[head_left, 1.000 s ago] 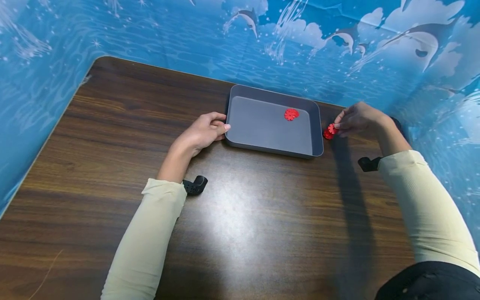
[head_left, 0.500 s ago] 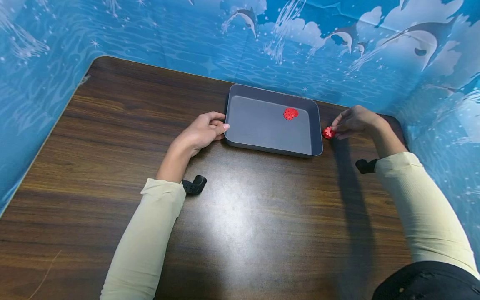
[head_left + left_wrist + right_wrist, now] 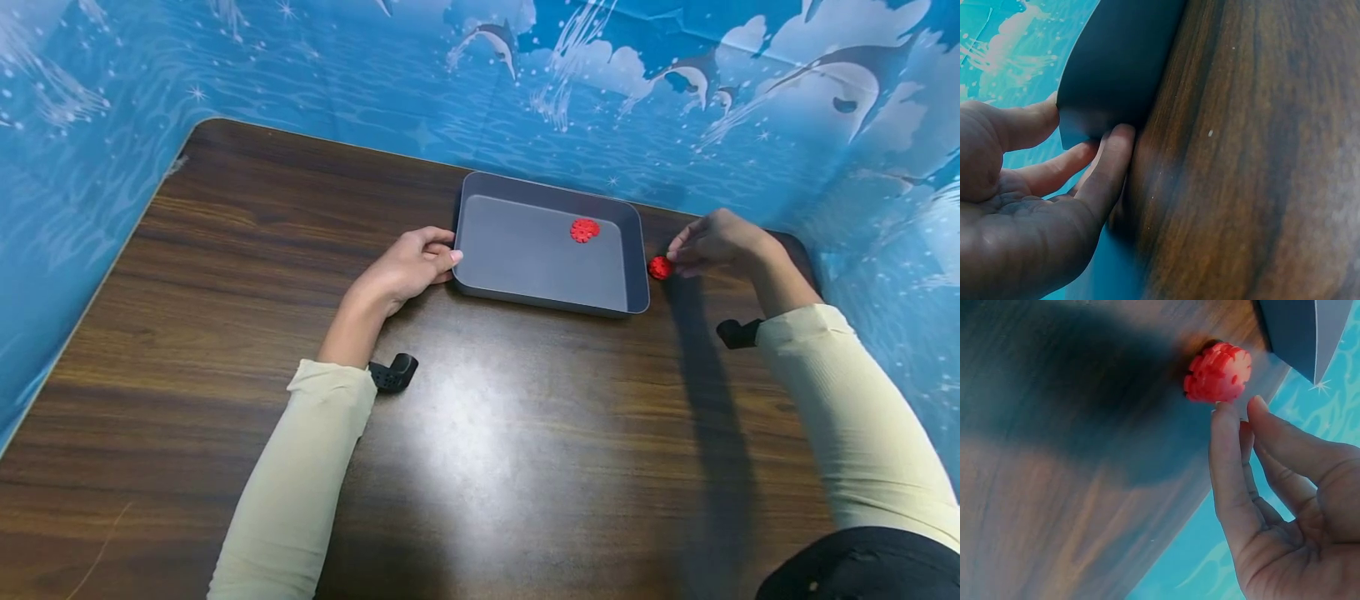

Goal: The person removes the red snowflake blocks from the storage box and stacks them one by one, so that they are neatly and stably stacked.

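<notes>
A dark grey rectangular tray [image 3: 517,258] lies near the table's far edge. My left hand [image 3: 408,267] holds its left end, thumb at the rim and fingers low against the outer wall, as the left wrist view also shows. Inside the tray, toward the far right, lie overlapping red notched plastic discs [image 3: 584,230]. A small stack of similar red discs [image 3: 1219,372] stands on the table just right of the tray. My right hand [image 3: 716,242] is beside that stack, its thumb and fingertips apart with nothing between them. One fingertip is close to the stack's edge; contact is unclear.
The brown wood-grain table [image 3: 495,467] extends toward me and to the left. A blue sea-patterned cloth [image 3: 360,75] hangs behind and along the sides. Each wrist wears a black camera mount [image 3: 395,372].
My right hand held a red disc over the stack a second ago. That disc came down onto the stack and the fingers let go. The left hand and tray stayed put.
</notes>
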Demonstrator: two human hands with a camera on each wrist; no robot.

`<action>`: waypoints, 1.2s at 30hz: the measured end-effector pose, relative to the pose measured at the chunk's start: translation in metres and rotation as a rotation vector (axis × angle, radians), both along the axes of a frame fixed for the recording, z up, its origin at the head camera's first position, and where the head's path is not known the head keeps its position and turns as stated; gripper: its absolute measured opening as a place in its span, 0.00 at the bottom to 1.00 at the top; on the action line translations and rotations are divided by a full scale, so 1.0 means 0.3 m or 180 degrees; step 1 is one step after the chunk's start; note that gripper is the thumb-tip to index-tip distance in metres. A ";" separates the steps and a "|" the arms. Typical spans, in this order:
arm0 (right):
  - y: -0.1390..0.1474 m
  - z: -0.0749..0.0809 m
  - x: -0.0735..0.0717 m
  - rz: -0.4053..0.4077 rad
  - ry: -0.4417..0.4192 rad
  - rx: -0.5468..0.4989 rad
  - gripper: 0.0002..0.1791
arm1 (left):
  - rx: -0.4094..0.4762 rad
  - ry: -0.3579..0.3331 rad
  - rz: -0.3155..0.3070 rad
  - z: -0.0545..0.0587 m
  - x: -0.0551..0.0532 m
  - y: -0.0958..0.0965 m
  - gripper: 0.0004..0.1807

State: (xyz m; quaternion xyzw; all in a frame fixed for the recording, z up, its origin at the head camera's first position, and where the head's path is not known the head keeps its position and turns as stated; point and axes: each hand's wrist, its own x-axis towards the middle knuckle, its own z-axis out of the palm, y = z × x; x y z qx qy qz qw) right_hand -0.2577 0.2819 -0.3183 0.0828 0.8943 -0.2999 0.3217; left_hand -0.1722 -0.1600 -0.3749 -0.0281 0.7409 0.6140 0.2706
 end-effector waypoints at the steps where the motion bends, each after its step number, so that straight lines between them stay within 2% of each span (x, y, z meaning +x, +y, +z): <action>1: -0.005 0.006 -0.003 0.0021 0.0002 0.0011 0.10 | 0.0005 0.0001 -0.0001 0.001 0.001 0.000 0.33; 7: -0.055 0.047 -0.031 0.0263 0.0120 0.0226 0.12 | -0.0006 0.0001 -0.0005 0.004 0.002 -0.002 0.33; 13: -0.136 0.075 -0.044 0.0366 0.0245 0.0367 0.16 | 0.0006 0.0004 -0.0001 0.003 0.000 -0.005 0.33; 20: -0.226 0.104 -0.075 0.0795 0.0355 0.0623 0.18 | -0.0004 -0.0017 0.0019 -0.001 -0.003 -0.004 0.33; 31: -0.383 0.072 -0.118 0.0807 0.0350 0.0373 0.21 | -0.0023 -0.0019 0.0024 0.003 0.001 -0.010 0.33; 36: -0.441 0.042 -0.118 0.0854 0.0408 0.0476 0.23 | -0.0039 -0.0017 0.0012 0.001 -0.001 -0.005 0.32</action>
